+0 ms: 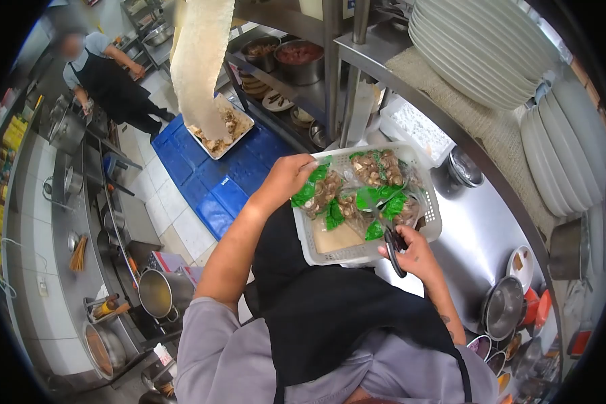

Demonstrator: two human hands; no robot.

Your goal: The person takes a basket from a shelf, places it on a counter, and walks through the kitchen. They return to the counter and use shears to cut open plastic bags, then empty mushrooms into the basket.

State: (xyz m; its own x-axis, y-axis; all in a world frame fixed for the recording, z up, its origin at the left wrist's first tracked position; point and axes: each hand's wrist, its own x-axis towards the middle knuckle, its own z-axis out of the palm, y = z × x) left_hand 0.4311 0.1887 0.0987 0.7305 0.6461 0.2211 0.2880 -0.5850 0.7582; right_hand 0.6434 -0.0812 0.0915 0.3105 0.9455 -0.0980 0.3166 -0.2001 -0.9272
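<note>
In front of my body is a white perforated plastic basket (343, 254). It holds several clear plastic bags with green printing (377, 172), filled with brownish pieces that look like mushrooms. My left hand (291, 180) is at the basket's left side, its fingers closed on the green edge of one bag (322, 188). My right hand (411, 252) grips black-handled scissors (392, 250), the blades pointing up among the bags over the basket's right half. Plastic partly covers the blade tips. Brown cardboard or paper (347, 236) lies at the basket's near side.
A steel counter (468, 202) runs along the right, under a shelf with stacked white plates (478, 50). Behind the basket stand a white tub (417, 128) and a blue chest (202, 172) bearing a tray of food (232, 135). Another person (111, 81) stands at far left.
</note>
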